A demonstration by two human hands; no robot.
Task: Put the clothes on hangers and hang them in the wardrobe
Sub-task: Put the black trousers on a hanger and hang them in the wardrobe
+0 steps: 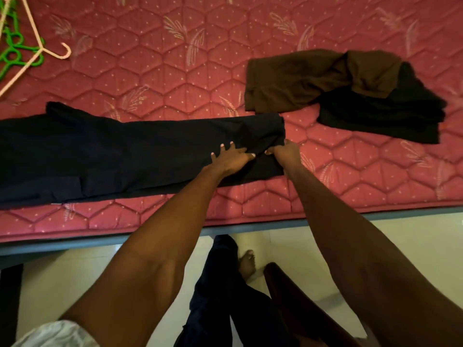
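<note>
The dark trousers look soft and limp; the left hand presses flat with fingers spread, while the right hand pinches the hem just beside it.

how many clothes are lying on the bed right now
3: navy trousers along the near edge under both hands, a brown garment at back right, and a black one partly beneath it. More may be hidden.

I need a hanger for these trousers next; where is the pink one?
In the head view, the pink hanger lies at the mattress's far left corner, across the green hangers.
</note>
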